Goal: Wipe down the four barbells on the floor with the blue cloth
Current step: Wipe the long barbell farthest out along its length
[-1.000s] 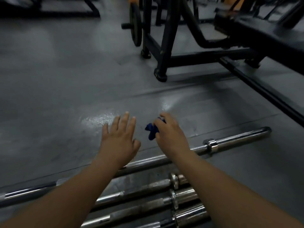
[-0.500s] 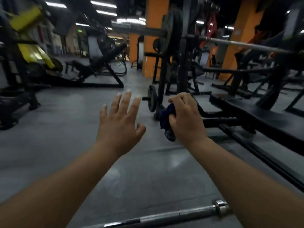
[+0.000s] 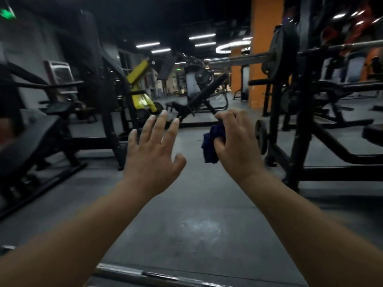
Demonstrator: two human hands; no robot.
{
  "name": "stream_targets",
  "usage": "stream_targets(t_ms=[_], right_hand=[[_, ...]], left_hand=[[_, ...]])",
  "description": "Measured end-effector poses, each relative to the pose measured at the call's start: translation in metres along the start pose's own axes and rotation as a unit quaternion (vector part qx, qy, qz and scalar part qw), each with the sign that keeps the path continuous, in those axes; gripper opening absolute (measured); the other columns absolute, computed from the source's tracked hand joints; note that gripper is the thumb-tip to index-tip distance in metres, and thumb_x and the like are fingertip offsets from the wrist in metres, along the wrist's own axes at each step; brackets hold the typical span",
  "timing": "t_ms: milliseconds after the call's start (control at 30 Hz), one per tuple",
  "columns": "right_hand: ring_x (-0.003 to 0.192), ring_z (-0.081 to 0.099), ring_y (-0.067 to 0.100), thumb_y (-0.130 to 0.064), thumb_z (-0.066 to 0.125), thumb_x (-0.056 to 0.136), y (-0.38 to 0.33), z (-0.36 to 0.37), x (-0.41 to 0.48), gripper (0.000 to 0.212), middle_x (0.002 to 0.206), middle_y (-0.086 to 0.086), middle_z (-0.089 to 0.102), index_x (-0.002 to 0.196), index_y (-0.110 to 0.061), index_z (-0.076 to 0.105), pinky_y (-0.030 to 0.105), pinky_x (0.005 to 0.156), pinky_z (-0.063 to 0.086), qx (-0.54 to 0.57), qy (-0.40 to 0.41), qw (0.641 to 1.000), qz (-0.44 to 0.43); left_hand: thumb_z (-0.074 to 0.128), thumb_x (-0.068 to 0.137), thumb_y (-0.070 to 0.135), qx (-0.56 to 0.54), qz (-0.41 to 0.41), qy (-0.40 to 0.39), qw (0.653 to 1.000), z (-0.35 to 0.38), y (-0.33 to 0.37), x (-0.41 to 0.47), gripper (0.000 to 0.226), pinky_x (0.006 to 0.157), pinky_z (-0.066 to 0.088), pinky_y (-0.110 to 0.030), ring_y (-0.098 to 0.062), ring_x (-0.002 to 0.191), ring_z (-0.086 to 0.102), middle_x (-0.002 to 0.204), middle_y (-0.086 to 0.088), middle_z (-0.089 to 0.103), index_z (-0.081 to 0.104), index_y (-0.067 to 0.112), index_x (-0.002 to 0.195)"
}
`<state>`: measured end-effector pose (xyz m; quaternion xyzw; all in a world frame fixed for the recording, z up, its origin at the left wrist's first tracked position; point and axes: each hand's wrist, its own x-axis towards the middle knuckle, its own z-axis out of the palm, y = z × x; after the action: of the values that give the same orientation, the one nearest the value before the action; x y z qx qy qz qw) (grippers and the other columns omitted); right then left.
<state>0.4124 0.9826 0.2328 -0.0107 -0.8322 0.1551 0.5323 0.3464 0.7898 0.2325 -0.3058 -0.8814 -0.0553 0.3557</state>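
The right hand [image 3: 236, 146], fingers pinched round the bunched blue cloth [image 3: 212, 143], and the empty left hand [image 3: 152, 154], fingers spread, both hang well above the one visible barbell [image 3: 141, 273], lying crosswise beneath both forearms.

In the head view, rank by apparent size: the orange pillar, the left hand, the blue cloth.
1. Orange pillar, despite being far off.
2. Left hand, open and close to the camera, so it looks inflated.
3. Blue cloth, bunched and partly hidden in the right hand.
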Motion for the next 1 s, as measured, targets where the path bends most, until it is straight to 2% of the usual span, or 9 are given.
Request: stream_targets(t_ms=[267,433,600,800,1000], right_hand=[[0.115,0.048,0.025,-0.003,0.061,0.083,-0.059,0.040,0.008,0.042,0.126,0.006,0.046,0.123,-0.013,0.054,0.023,0.085,0.039,0.051,-0.029,0.998,-0.012],[0.116,0.048,0.025,-0.003,0.063,0.081,-0.095,0.083,-0.004,0.045,0.127,0.006,0.044,0.124,-0.014,0.053,0.030,0.087,0.048,0.055,-0.049,0.997,-0.011],[0.116,0.048,0.023,-0.003,0.064,0.082,-0.130,0.116,-0.019,0.047,0.128,0.004,0.045,0.126,-0.014,0.053,0.033,0.088,0.051,0.058,-0.073,0.996,-0.017],[0.116,0.047,0.023,-0.004,0.064,0.082,-0.184,0.144,-0.023,0.047,0.128,0.003,0.045,0.127,-0.014,0.053,0.030,0.088,0.048,0.072,-0.075,0.994,-0.028],[0.118,0.046,0.024,-0.005,0.064,0.082,-0.243,0.160,-0.040,0.047,0.130,0.005,0.045,0.127,-0.013,0.053,0.026,0.084,0.043,0.074,-0.078,0.994,-0.022]], left_hand=[[0.028,0.086,0.053,0.010,-0.050,0.020,0.999,-0.012,-0.068,-0.024,0.077,0.117,0.017,-0.060,-0.026,0.152,0.007,0.166,-0.005,0.006,0.014,0.026,0.156],[0.028,0.086,0.053,0.019,-0.051,0.000,0.999,0.005,-0.115,-0.048,0.077,0.116,0.019,-0.061,-0.027,0.151,0.010,0.166,-0.005,0.008,0.014,0.025,0.157],[0.030,0.085,0.052,0.018,-0.057,-0.006,0.998,0.006,-0.156,-0.066,0.077,0.115,0.021,-0.062,-0.028,0.150,0.012,0.165,-0.006,0.011,0.018,0.023,0.156],[0.032,0.087,0.053,0.030,-0.061,-0.020,0.997,0.005,-0.213,-0.094,0.078,0.116,0.017,-0.061,-0.027,0.151,0.007,0.166,-0.005,0.006,0.013,0.024,0.157],[0.032,0.084,0.053,0.031,-0.062,-0.010,0.998,-0.019,-0.260,-0.129,0.079,0.115,0.020,-0.063,-0.029,0.151,0.012,0.165,-0.005,0.010,0.019,0.023,0.156]])
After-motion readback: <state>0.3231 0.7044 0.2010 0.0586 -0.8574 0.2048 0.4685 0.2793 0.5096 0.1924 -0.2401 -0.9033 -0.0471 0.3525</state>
